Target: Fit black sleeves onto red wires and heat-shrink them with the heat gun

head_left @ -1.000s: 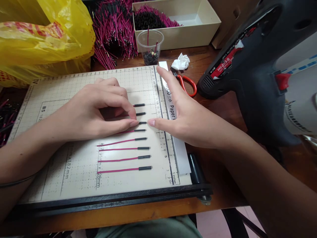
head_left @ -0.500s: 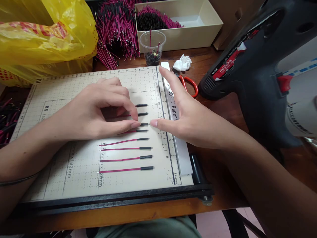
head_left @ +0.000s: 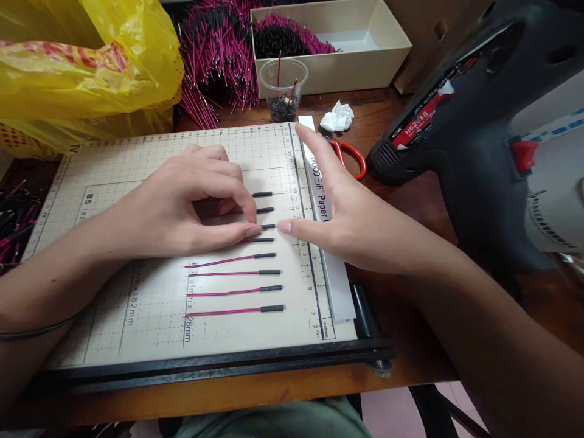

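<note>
On the paper cutter board, several short pink-red wires with black sleeves lie in a rough column. My left hand pinches one of them between thumb and forefinger at its black sleeve; most of that wire is hidden under the hand. Two more sleeved wires show above the pinch, partly covered by my fingers. My right hand is open, thumb and forefinger spread wide. Its thumb tip is just right of the pinched sleeve's end, and its forefinger reaches the board's upper right corner.
Behind the board stand a clear plastic cup, a cream box with wires, and a wire heap. Crumpled tissue and orange-handled scissors lie right, beside a dark heat gun. A yellow bag stands left.
The thumb and forefinger of my left hand have shifted very slightly right at the sleeve. My right hand stays nearly still, and the view has moved a little.
</note>
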{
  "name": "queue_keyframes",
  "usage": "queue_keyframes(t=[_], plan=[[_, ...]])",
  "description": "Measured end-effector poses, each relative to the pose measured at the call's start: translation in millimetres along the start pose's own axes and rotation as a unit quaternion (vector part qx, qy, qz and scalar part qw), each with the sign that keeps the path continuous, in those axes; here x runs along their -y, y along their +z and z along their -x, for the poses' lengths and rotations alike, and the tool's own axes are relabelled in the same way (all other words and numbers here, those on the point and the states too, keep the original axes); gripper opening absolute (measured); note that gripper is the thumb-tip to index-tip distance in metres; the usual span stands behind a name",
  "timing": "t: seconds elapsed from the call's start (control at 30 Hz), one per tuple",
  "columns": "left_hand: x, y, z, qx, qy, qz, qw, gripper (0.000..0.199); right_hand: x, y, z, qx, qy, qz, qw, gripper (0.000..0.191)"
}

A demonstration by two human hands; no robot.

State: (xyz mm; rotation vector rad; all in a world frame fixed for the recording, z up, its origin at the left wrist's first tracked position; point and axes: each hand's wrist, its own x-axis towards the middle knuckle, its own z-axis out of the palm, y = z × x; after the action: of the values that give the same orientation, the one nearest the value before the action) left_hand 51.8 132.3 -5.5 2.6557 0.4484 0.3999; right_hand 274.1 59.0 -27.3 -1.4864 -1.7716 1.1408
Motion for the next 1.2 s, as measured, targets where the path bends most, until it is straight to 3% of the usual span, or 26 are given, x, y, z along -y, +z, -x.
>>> queue_keyframes(t=[0.3,0.5,1.2], plan=[[1.3,-2.1,3.0,-0.003,-0.013,0.000,1.000,0.023,-3.2,-0.4,1.3,-0.007,-0.023,-0.023,0.999,0.105],[-0.5,-1.6,3.2,-0.006,-0.015,0.013,1.000,0.024,0.2,-2.9,1.4,0.003,-0.011,0.000,1.000,0.114],[-5.2,-1.4,-0.5,0.002,-0.036,0.035,0.999,0.024,1.1,-5.0,1.0,0.017,-0.006,0.031,0.999,0.117]])
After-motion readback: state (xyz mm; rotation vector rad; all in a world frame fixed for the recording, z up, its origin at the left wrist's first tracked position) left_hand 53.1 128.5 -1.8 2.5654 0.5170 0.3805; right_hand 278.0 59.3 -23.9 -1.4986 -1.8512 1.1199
